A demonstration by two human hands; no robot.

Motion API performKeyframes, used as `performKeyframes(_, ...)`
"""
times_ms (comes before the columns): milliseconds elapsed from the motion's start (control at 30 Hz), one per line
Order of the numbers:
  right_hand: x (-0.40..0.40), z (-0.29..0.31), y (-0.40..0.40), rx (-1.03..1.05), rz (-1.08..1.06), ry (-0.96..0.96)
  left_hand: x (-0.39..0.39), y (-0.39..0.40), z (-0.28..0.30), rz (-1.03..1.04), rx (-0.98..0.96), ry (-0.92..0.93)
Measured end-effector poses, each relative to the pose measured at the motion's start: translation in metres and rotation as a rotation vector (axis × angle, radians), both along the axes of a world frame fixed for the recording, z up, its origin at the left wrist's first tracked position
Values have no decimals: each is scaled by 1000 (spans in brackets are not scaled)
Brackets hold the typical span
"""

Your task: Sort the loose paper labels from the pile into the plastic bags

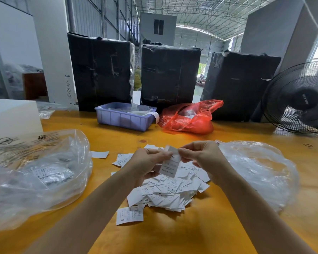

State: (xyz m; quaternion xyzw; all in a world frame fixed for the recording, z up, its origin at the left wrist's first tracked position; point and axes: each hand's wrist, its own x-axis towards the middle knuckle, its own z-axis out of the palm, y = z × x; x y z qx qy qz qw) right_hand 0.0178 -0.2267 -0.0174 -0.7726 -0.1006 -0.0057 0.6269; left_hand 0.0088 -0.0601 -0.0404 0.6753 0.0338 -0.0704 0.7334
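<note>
Pinching one M-size label (170,163), the left hand (145,164) and right hand (203,156) have fingers clamped on it. It hangs above the label pile (165,193) on the worktop (200,231).

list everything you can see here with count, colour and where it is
label pile: one heap, white, table centre, under the hands
held label: one, white, marked M, raised above the pile
stray labels: a few, white, one marked S at the pile's near edge
clear bags: two, left with labels inside, right
red bag: one, behind the pile
tray: one, lilac, left of the red bag
wrapped bales: three, black, along the far edge, middle one
fan: one, black, far right
table: one, yellow-orange
left hand: fingers pinch the held label
right hand: fingers pinch its top edge
</note>
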Motion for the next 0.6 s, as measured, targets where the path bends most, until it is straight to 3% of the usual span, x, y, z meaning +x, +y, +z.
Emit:
performKeyframes(400, 1, -1, 1, 1, -76, -85, 1, 5, 2, 13, -54, -38)
performKeyframes(600, 1, 1, -1, -26, -32, -50, 4, 9, 1, 128, 84, -177)
